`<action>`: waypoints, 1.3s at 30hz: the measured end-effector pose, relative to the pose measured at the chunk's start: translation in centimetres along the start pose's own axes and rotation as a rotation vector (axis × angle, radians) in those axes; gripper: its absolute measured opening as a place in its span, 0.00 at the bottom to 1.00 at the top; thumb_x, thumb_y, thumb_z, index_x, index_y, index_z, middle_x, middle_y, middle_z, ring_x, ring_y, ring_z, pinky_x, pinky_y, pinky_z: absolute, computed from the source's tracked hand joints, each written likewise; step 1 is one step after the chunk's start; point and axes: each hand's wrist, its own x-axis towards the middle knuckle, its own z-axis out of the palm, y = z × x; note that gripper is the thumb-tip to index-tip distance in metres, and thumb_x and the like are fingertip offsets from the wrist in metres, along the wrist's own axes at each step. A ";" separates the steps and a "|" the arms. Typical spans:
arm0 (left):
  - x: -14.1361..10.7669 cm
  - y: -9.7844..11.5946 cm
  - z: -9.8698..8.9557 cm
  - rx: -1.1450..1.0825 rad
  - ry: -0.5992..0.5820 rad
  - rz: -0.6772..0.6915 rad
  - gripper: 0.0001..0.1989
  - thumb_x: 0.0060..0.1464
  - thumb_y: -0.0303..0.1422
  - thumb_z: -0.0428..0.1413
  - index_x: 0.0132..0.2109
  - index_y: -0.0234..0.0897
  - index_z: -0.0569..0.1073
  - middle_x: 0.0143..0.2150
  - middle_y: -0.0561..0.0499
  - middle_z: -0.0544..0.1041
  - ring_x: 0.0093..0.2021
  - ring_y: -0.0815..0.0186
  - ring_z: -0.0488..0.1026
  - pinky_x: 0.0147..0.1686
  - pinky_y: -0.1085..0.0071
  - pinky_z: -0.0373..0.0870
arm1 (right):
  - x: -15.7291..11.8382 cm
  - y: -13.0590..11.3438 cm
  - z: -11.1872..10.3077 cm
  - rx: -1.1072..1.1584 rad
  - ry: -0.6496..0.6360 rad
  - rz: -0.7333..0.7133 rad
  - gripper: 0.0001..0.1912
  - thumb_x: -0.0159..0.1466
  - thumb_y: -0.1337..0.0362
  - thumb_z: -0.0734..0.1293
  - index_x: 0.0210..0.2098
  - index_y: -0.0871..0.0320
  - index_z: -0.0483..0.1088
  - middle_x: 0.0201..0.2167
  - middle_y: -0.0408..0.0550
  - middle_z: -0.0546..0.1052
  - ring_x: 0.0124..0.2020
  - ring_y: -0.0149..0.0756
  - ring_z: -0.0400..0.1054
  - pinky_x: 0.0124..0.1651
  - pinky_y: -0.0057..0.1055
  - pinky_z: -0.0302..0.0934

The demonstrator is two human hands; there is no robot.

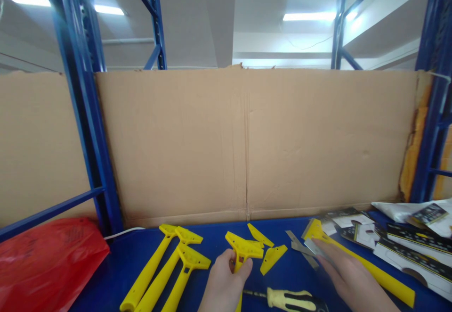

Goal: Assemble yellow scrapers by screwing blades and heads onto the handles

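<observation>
Three yellow long-handled plastic scrapers (pixel 160 281) lay left of left hand (pixel 226 281), which gripped similar yellow T-headed plastic scraper (pixel 243 247) by its neck. Right hand (pixel 349 274), well apart from left, pinched flat silvery metal piece (pixel 312 246). Yellow triangular plastic plates (pixel 273 258), thin grey metal strips (pixel 300 247) and cream-and-black screwdriver (pixel 289 299) lay between hands.

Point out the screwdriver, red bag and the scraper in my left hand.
Screwdriver (pixel 286 298): head view, on its handle.
Red bag (pixel 49 265): head view, on its side.
Scraper (pixel 244 247) in left hand (pixel 225 280): head view, on its flared end.
</observation>
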 end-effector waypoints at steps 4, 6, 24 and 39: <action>0.1 0.1 -0.1 -0.079 0.053 -0.012 0.16 0.46 0.46 0.55 0.25 0.39 0.63 0.23 0.59 0.60 0.26 0.69 0.59 0.29 0.72 0.56 | 0.0 -0.6 0.0 -0.014 -0.005 -0.022 0.27 0.62 0.67 0.48 0.50 0.67 0.71 0.49 0.60 0.78 0.52 0.45 0.71 0.54 0.41 0.66; 0.1 0.1 -0.1 -0.129 0.077 -0.021 0.18 0.44 0.48 0.56 0.24 0.40 0.60 0.22 0.60 0.58 0.25 0.70 0.58 0.28 0.72 0.56 | 0.0 -0.5 0.1 -0.029 0.030 -0.011 0.27 0.61 0.68 0.49 0.51 0.67 0.71 0.51 0.59 0.77 0.53 0.45 0.71 0.54 0.40 0.65; -0.7 1.2 0.8 -0.319 -0.005 -0.216 0.29 0.40 0.57 0.56 0.39 0.39 0.59 0.13 0.58 0.69 0.11 0.70 0.64 0.13 0.76 0.58 | 0.3 -0.9 -0.3 0.277 0.171 -0.023 0.15 0.60 0.63 0.59 0.38 0.52 0.78 0.37 0.49 0.83 0.38 0.46 0.77 0.38 0.33 0.71; -1.4 1.3 1.7 -0.473 -0.190 -0.210 0.46 0.37 0.54 0.60 0.56 0.34 0.49 0.20 0.57 0.75 0.13 0.68 0.69 0.13 0.77 0.59 | 0.5 -1.2 2.3 1.186 -0.019 0.394 0.16 0.46 0.64 0.71 0.36 0.54 0.79 0.32 0.46 0.81 0.28 0.40 0.75 0.29 0.34 0.71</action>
